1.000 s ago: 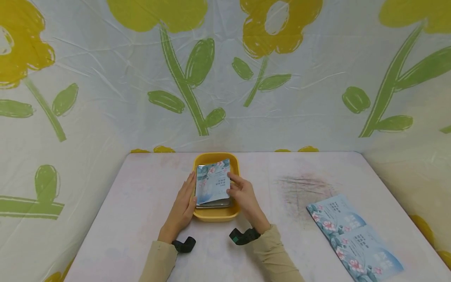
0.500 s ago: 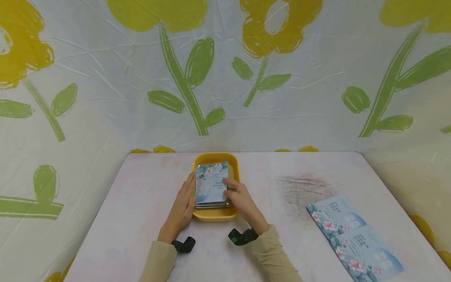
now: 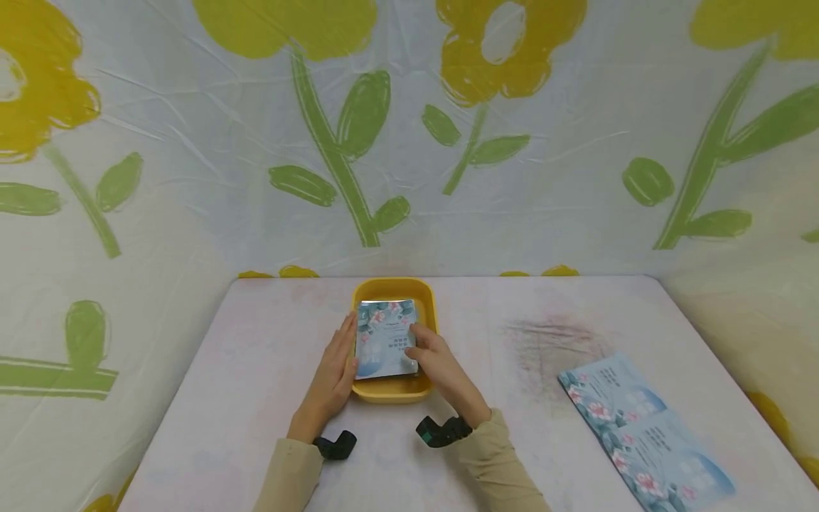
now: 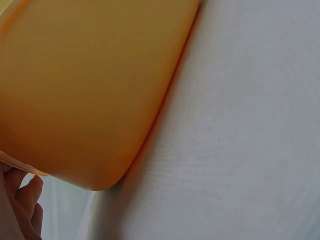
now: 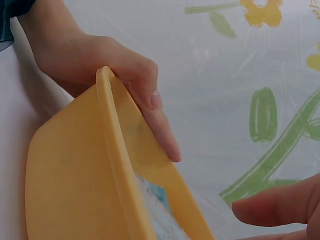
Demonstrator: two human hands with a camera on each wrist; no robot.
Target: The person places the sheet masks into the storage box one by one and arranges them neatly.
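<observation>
A floral blue-and-pink foil packet point(image 3: 386, 338) lies in the yellow rectangular plastic tray point(image 3: 427, 306) at the frame's centre, its long axis running toward the top. The left hand point(image 3: 333, 377) rests flat-fingered against the tray's left wall; the right hand point(image 3: 435, 359), just right of the packet, presses its near right edge, so it is nearer. More such packets point(image 3: 643, 430) lie on the tabletop point(image 3: 256, 370) at lower right.

Floral blue-and-pink printed packet point(image 3: 384, 338) in the yellow plastic tray point(image 3: 427, 303): rows of small dark print on its face, too small to read.
Two floral blue packets point(image 3: 643, 431) lying on the white table point(image 3: 243, 370) at the right: blocks of small print, not legible.
Brands, numbers, signs: none can be read in any view.
</observation>
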